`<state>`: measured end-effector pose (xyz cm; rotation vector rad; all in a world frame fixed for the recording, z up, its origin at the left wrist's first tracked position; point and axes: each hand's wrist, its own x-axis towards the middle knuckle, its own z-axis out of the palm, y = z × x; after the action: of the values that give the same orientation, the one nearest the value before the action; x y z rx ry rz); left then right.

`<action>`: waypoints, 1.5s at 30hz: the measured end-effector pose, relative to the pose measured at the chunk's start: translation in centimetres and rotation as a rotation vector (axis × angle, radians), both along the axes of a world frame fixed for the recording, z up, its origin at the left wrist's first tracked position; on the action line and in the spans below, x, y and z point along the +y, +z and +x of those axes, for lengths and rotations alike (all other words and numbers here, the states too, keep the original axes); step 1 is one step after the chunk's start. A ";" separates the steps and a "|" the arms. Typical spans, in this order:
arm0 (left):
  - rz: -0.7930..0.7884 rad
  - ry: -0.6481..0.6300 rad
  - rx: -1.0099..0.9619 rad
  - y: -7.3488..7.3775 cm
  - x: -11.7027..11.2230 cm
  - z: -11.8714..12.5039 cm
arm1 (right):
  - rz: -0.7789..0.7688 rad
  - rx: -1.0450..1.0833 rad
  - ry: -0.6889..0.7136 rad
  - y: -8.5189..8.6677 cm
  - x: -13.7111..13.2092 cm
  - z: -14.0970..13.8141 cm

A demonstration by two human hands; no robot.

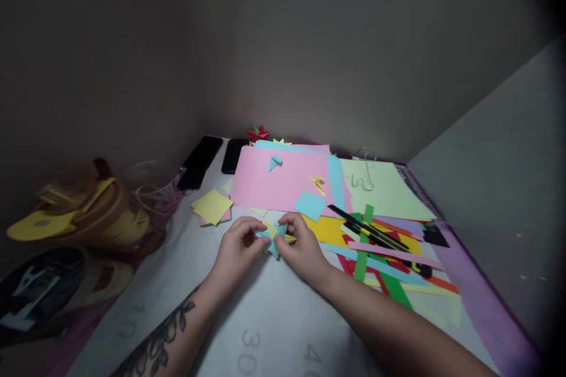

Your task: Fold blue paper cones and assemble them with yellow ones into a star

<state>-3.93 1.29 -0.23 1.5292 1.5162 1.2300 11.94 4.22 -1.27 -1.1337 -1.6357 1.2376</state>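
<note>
Between my two hands is a folded paper star [275,241] with blue and yellow points, held just above the white table surface. My left hand [242,242] pinches its left side between thumb and fingers. On the right side, my right hand [301,245] grips it the same way, with the thumb near the middle. Parts of the star are hidden by my fingers. Just beyond my hands lies a blue paper square [310,205]. A folded blue paper piece [275,162] and a folded yellow piece [317,184] rest on the pink sheet [252,179].
Paper strips and scissors-like black and yellow tools [375,234] lie heaped at right. Yellow squares [212,206] sit left, near two black phone-like objects [203,154]. A red and green star [258,132] stands at the back wall. Pots [101,212] line the left edge.
</note>
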 end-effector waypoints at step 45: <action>-0.256 0.095 -0.066 0.4 0.1 0.0 | -0.284 0.235 0.019 0.9 0.5 -0.4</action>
<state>-3.94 1.37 0.19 1.2524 1.6479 1.0789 11.56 4.69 -0.37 -1.0931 -1.3278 1.5881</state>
